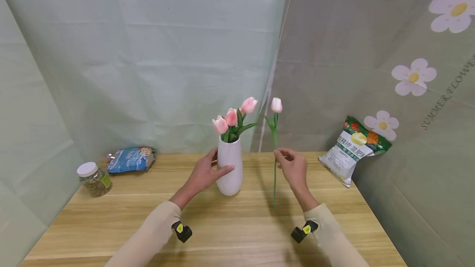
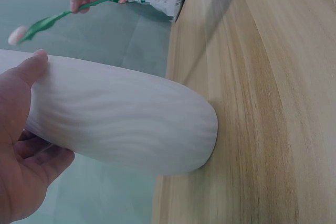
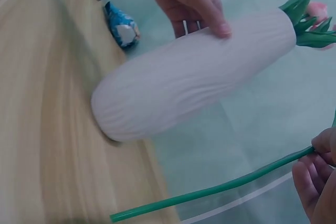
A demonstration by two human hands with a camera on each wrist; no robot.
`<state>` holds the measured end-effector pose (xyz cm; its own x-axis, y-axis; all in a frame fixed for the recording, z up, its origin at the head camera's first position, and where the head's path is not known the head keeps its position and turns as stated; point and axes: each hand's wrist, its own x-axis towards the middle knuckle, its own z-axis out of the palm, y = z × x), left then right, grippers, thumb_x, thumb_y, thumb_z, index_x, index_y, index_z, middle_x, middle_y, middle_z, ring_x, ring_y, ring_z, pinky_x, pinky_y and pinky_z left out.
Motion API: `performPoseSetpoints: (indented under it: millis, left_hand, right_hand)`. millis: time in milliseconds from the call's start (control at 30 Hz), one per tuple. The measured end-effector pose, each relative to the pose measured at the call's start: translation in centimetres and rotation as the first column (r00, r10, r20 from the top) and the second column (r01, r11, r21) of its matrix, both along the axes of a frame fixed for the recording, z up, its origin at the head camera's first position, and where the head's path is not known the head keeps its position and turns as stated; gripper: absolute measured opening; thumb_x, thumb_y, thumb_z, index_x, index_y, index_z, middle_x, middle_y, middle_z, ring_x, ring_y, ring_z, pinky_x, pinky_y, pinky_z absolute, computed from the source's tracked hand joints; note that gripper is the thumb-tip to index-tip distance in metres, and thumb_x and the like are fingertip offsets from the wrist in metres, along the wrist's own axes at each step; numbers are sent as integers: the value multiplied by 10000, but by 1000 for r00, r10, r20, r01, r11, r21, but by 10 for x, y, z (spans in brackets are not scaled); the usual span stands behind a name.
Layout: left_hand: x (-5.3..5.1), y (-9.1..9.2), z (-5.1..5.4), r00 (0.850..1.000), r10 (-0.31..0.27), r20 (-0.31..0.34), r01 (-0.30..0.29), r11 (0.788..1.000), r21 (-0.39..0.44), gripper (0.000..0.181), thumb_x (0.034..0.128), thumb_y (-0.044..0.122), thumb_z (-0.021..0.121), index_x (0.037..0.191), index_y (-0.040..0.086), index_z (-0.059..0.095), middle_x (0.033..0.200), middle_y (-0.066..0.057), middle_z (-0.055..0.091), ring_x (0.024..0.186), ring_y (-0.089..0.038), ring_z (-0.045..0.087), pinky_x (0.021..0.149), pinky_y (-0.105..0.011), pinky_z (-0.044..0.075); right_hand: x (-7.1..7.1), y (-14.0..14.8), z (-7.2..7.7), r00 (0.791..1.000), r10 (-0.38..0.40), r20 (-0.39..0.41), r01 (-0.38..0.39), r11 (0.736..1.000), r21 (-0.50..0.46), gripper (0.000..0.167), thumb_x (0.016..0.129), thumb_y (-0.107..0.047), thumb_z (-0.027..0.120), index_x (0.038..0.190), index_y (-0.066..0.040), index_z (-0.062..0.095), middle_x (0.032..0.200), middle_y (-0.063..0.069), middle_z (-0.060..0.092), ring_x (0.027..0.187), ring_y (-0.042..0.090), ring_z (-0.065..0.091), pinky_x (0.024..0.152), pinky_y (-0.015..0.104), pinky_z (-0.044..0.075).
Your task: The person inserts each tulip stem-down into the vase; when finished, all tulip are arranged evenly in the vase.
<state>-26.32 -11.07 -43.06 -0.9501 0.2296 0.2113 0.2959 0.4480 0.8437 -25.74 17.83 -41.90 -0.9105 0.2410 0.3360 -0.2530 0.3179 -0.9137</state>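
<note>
A white ribbed vase stands upright on the wooden table, with several pink tulips and their green leaves rising from its mouth. My left hand grips the vase from its left side, thumb across the front and fingers round the back. To the right of the vase, my right hand pinches the green stem of a single pale pink tulip between thumb and fingers. That tulip is held upright, apart from the vase, its bloom at about the height of the others.
On the table's left are a jar with a white lid and a blue packet. A white and green bag leans at the right back edge against the fabric wall. The wooden table extends toward me.
</note>
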Motion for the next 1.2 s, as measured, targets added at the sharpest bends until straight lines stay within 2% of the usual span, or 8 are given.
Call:
performPoseSetpoints:
  millis: [133, 300, 467, 767, 833, 900, 1067, 1200]
  left_hand:
    - [0, 0, 0, 1000, 0, -4, 0, 1000, 4, 869, 857, 511, 803, 1504, 60, 437, 1438, -163, 571, 1317, -329, 565, 1095, -535, 487]
    - [0, 0, 0, 1000, -1, -5, 1, 1000, 3, 868, 858, 507, 803, 1508, 65, 434, 1439, -163, 570, 1317, -329, 566, 1094, -539, 487]
    - [0, 0, 0, 1000, -3, 2, 3, 1000, 5, 862, 861, 494, 805, 1512, 71, 430, 1442, -158, 569, 1320, -325, 563, 1098, -538, 484]
    - [1, 0, 0, 1000, -1, -2, 1, 1000, -6, 885, 857, 522, 797, 1521, 75, 420, 1457, -156, 559, 1327, -328, 559, 1085, -529, 498]
    - [0, 0, 0, 1000, -2, -5, 2, 1000, -6, 880, 857, 519, 799, 1519, 76, 424, 1455, -154, 561, 1326, -323, 560, 1086, -522, 500]
    - [0, 0, -1, 1000, -1, -8, 1, 1000, -7, 874, 859, 516, 799, 1517, 77, 426, 1452, -151, 564, 1325, -318, 561, 1086, -515, 501]
    - [0, 0, -1, 1000, 2, -7, -2, 1000, -9, 874, 859, 517, 798, 1518, 81, 425, 1450, -149, 565, 1323, -316, 563, 1084, -516, 503]
    - [-1, 0, -1, 1000, 1, -9, -1, 1000, -8, 878, 859, 520, 796, 1521, 83, 420, 1453, -150, 563, 1323, -319, 563, 1085, -524, 499]
  right_hand:
    - [0, -1, 8, 999, -10, -33, 9, 1000, -27, 211, 952, -213, 751, 1034, -22, 783, 911, 146, 756, 772, 226, 717, 641, 321, 640]
    - [2, 0, 17, 998, 0, -70, -5, 997, -72, 235, 950, -206, 755, 1058, 1, 777, 947, 169, 756, 768, 118, 701, 615, 238, 618]
    - [4, 0, 24, 994, -8, -113, -3, 996, -91, 247, 947, -218, 761, 1064, -1, 780, 977, 185, 756, 761, 67, 697, 624, 255, 627]
    - [6, -2, 31, 980, 10, -198, -35, 992, -125, 256, 933, -206, 775, 1052, 20, 778, 946, 192, 744, 765, 79, 696, 636, 236, 627]
    - [9, -3, 36, 979, 10, -204, -40, 989, -144, 248, 939, -172, 765, 1065, 42, 768, 960, 203, 737, 773, 77, 691, 645, 230, 626]
    - [13, -5, 41, 978, 10, -211, -41, 988, -147, 231, 947, -125, 748, 1074, 68, 755, 970, 223, 729, 783, 75, 687, 671, 281, 640]
    - [13, -5, 44, 971, 0, -238, -41, 984, -171, 228, 949, -87, 735, 1095, 88, 738, 944, 99, 742, 792, 68, 688, 695, 306, 641]
    - [10, -4, 41, 963, -5, -268, -50, 979, -198, 227, 949, -93, 732, 1102, 74, 737, 905, -50, 719, 810, 60, 689, 686, 237, 628]
